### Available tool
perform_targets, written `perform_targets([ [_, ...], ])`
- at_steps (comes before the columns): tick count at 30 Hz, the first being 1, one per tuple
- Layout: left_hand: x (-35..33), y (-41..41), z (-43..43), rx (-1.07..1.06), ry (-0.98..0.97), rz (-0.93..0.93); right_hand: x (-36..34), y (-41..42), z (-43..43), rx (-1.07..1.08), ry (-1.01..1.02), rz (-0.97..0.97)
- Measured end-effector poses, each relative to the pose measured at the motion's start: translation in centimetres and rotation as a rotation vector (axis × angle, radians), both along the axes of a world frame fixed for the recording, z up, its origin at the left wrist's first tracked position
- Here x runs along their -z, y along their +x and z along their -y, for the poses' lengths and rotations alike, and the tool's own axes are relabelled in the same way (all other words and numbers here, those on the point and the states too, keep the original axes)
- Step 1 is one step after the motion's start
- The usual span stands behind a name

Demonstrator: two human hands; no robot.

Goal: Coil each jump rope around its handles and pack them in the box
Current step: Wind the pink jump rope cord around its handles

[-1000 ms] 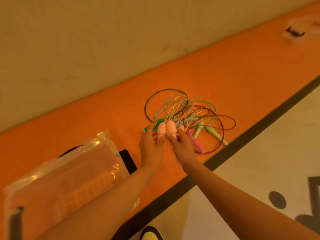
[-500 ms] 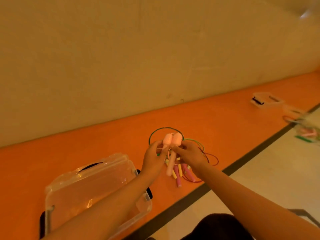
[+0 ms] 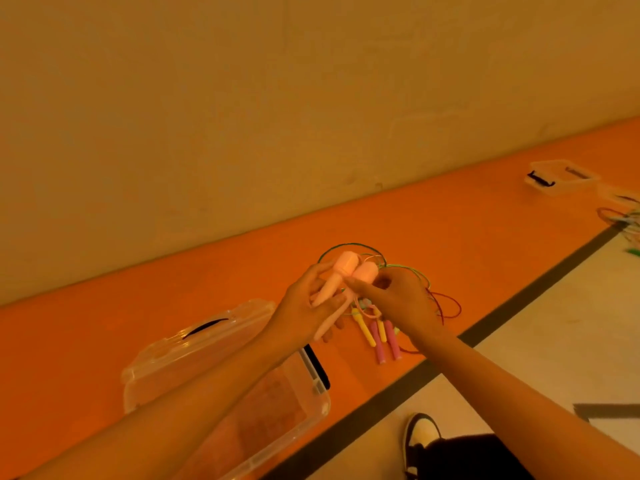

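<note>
Running below the wall (image 3: pixel 207 133), the orange strip (image 3: pixel 121 327) is edged by a black line (image 3: pixel 519 301); bare orange is left behind the box (image 3: pixel 317 393). Two pink handles (image 3: pixel 341 271) are held side by side above the rope pile (image 3: pixel 376 341), heads toward the wall, long axes slanting down-left. They are gripped by the left hand (image 3: pixel 304 310) and pinched by the right hand (image 3: pixel 398 299).

Left hand (image 3: pixel 304 311) gripping, right hand (image 3: pixel 398 301) pinching

no readable text, labels or numbers anywhere
</note>
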State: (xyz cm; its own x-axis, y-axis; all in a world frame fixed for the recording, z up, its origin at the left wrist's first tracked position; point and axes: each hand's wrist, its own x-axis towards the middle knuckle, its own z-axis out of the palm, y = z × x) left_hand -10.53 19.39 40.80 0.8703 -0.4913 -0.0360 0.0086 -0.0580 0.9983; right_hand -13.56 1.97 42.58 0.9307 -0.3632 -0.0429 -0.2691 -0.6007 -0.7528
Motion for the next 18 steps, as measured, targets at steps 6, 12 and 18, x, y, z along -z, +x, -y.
perform_targets([
  [6,-1.8,-0.4,-2.8,0.126,0.135,0.041,-0.5,0.2,0.5,-0.296,-0.211,0.273],
  [12,-2.5,-0.2,-4.8,0.193,0.129,0.014,-1.2,0.3,0.3,-0.564,-0.001,0.164],
  [18,-3.4,0.7,-5.7,0.174,0.148,0.028,-1.2,0.5,-0.7,-0.515,0.184,0.208],
])
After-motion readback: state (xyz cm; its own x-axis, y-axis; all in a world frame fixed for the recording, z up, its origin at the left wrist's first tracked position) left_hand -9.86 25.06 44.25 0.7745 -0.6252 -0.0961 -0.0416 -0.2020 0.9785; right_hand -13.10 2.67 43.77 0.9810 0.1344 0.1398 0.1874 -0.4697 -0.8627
